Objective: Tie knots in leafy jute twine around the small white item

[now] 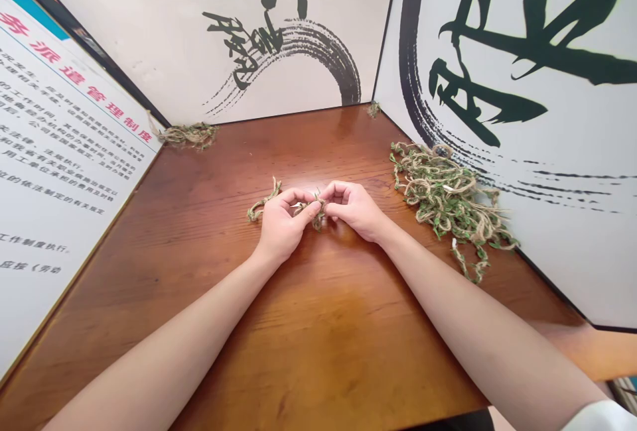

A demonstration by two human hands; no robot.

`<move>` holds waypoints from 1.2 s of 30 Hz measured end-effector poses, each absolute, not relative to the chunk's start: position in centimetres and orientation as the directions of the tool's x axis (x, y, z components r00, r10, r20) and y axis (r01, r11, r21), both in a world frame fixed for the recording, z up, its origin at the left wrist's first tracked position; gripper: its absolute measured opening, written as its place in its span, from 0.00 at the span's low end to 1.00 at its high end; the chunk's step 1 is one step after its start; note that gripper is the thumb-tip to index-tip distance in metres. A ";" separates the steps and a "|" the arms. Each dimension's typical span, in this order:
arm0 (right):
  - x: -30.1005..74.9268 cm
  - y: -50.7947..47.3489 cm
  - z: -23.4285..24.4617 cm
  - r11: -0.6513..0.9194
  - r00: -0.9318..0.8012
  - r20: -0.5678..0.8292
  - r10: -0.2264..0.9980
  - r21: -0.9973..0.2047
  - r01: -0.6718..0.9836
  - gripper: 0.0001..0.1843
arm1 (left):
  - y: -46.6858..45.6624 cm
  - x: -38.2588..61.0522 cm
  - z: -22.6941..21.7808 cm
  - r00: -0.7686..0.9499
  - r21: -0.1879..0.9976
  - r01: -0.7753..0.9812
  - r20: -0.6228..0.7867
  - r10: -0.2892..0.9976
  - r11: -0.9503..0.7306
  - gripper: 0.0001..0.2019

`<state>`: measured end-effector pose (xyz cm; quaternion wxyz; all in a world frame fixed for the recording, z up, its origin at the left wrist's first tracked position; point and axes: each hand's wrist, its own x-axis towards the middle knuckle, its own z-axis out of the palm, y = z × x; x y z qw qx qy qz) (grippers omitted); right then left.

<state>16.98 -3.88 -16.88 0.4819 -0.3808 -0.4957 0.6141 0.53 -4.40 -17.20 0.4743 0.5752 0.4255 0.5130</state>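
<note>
Two hands, left [281,225] and right [353,209], pinch leafy jute twine [263,202] between them.

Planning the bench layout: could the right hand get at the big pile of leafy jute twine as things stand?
Probably yes: nothing stands between the right hand and the leafy jute twine pile except wooden tabletop, though that hand pinches a strand.

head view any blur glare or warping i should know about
Head view: the wide lens bends the wall panel and table edges; a soft sheen lies on the table, with no hard shadows; the twine between the left hand and right hand looks slightly soft.
</note>
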 end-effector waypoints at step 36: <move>16.7 -4.2 -17.3 0.187 -0.071 0.184 0.980 -0.982 0.039 0.10 | -4.3 0.6 -17.5 0.102 0.976 0.010 0.218 0.971 -0.220 0.11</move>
